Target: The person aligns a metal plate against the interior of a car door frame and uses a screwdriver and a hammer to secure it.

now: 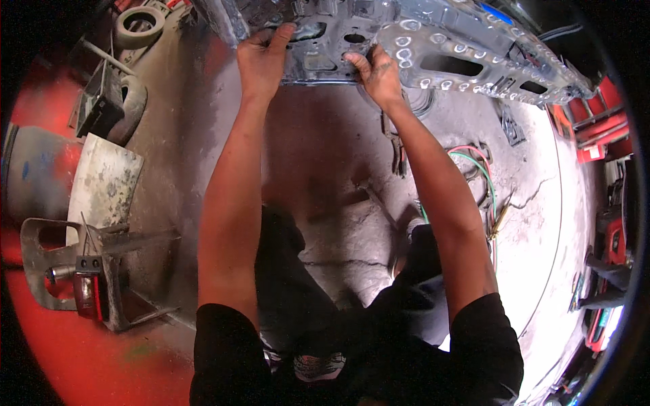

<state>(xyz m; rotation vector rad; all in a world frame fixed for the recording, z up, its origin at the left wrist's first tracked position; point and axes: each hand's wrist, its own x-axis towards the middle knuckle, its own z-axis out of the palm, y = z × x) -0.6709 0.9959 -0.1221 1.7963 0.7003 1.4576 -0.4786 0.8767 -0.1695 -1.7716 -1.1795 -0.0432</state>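
Note:
A grey sheet-metal car body panel (423, 39) spans the top of the view, with cut-out openings and rows of round, shiny weld marks. My left hand (263, 62) grips its near edge, the thumb on top beside an opening. Further right, my right hand (380, 76) holds the same edge, thumb and fingers bent around the metal. Parts of the fingers of both hands are hidden by the panel. Both arms reach straight forward over the concrete floor (305, 122).
At left are a ring-shaped part (140, 26), a black box (100, 101), a worn white panel (105, 177) and a dark metal frame (40, 264). Pink and green hoses (491, 172) and a metal bracket (511, 125) lie right. Someone's legs (606, 276) show far right.

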